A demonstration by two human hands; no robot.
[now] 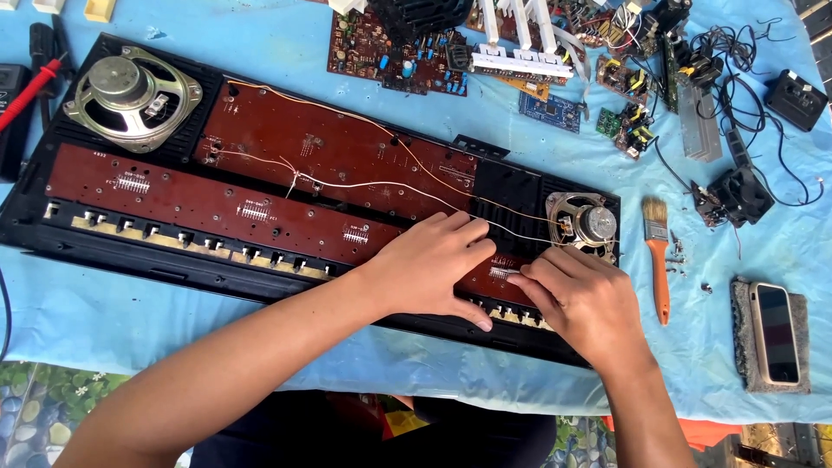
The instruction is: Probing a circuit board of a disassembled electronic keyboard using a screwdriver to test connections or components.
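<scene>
I see an opened keyboard case [260,277], long and black, lying across the blue worktop [104,312] from far left to near right. Inside it are two red-brown circuit boards [217,204] with thin pale wires [347,184] crossing them, and a round speaker [132,97] at the far left, another speaker [582,223] at the right. My left hand [433,269] lies flat on the near board, fingers together. My right hand [585,303] is just beside it, fingers curled at a small white connector [503,272]; whether they pinch it I cannot tell. An orange brush [659,256] lies to the right.
</scene>
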